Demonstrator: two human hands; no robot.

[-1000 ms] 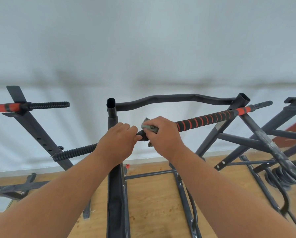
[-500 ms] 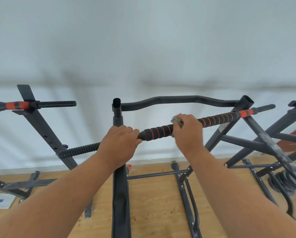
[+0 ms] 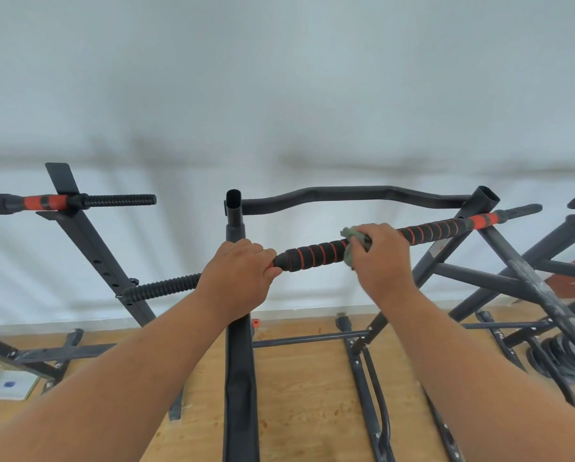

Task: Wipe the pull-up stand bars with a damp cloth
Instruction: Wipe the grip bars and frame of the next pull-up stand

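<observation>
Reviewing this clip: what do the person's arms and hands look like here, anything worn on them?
Both forearms are bare right to the frame's lower edge; no sleeve shows. The left hand and right hand are bare: no gloves, rings, watch or wristband visible. Only the backs of the hands show.

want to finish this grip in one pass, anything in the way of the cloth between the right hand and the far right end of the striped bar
Nothing visible blocks it. The right hand holds the cloth on the striped bar, and the foam to its right runs bare up to the upright post near its end.
</observation>
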